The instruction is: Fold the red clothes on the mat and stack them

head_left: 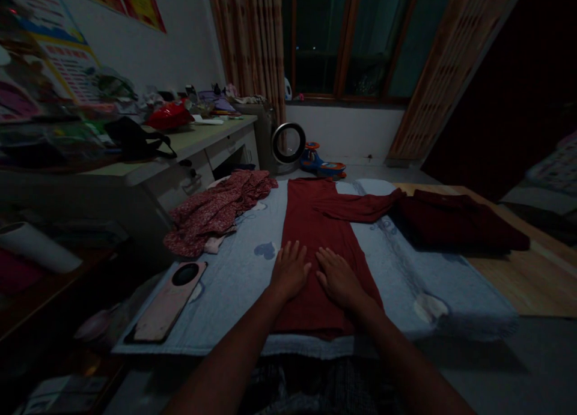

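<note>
A rust-red long-sleeved top [318,223] lies lengthwise in front of me on a light blue cloth [238,289] with heart prints. Its body is folded into a narrow strip, and one sleeve stretches out to the right. My left hand [291,269] rests flat on the left side of the fabric, fingers extended. Beside it, my right hand [339,277] also lies flat on the garment, fingers pointing away from me. Neither hand grasps the cloth. The sleeve's end reaches a folded dark maroon garment [455,223] on the right.
A crumpled red floral garment [220,208] lies at the left, with a pink phone-shaped object [169,304] nearer me. Bare wooden board [536,277] shows at the right. A cluttered desk [216,136] stands left; a round-framed fan [288,143] and blue ride-on toy [322,163] are behind.
</note>
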`<state>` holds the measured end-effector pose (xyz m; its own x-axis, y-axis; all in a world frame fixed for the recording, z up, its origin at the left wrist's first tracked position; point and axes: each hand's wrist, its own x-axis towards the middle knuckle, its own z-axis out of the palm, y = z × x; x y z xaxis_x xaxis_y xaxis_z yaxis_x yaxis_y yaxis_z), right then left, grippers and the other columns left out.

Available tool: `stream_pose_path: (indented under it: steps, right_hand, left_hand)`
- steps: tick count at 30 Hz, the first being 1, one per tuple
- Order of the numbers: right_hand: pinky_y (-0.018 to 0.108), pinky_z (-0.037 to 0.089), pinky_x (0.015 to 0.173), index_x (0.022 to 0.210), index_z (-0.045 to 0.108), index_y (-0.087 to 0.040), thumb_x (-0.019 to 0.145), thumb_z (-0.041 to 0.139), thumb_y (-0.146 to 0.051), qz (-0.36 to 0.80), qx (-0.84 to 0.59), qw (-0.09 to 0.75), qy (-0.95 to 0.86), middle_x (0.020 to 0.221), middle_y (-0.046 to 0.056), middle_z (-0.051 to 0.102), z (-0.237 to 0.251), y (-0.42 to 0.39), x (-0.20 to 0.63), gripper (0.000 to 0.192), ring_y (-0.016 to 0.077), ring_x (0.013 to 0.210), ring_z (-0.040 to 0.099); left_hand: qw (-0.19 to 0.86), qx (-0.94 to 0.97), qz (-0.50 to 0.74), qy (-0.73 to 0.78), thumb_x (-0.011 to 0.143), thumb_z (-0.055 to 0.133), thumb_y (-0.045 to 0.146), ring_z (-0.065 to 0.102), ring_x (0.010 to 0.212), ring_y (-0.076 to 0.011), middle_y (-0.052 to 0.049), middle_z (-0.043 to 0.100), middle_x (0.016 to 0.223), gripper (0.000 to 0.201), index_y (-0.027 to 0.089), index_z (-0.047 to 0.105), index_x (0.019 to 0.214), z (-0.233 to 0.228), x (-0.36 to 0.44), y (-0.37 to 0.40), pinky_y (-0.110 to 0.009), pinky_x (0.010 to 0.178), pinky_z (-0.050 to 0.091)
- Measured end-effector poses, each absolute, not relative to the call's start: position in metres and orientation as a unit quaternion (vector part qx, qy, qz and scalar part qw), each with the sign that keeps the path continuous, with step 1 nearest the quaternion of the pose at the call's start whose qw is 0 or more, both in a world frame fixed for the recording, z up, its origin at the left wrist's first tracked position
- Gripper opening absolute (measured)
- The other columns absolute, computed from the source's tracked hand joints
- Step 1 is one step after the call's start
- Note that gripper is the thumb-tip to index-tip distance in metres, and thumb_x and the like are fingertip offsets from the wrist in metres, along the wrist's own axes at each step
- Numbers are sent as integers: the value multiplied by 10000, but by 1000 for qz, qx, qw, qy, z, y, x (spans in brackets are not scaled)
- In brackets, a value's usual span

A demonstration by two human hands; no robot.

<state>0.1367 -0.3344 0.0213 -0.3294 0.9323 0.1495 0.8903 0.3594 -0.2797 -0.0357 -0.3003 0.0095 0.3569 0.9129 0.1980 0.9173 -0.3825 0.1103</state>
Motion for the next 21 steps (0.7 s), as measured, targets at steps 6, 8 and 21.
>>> stream_pose_path:
  steps: [6, 8, 21]
  right_hand:
    - [435, 237, 1147, 1464, 372, -150, 911, 459, -339, 119, -561, 114, -811, 1547, 116, 307, 34, -333, 141, 591, 233, 1436, 247]
    - [386, 292, 1113, 1435, 419, -146, 866, 532, -338, 154, -541, 103, -820, 1513, 132, 372, 46, -323, 147, 611, 233, 1402, 323]
    - [286, 336, 1024, 1297, 521, -116, 921, 407, -156, 55, -563, 156, -810, 1383, 143, 524, 53, -195, 137, 395, 174, 1265, 471]
  left_hand:
    - [5, -827, -105, -552, 952, 401, 455, 273, 1421, -313, -89, 366, 1529, 531, 214, 426, 1425, 11, -39, -300, -474, 1115, 287]
    - [-5, -831, -98, -548, 938, 437, 451, 378, 1362, -313, -96, 460, 1463, 492, 222, 484, 1371, 24, -39, -296, -468, 1068, 351]
    - [-9, -834, -88, -545, 926, 465, 390, 285, 1420, -309, -116, 342, 1538, 535, 175, 429, 1414, 20, -33, -210, -468, 1120, 295]
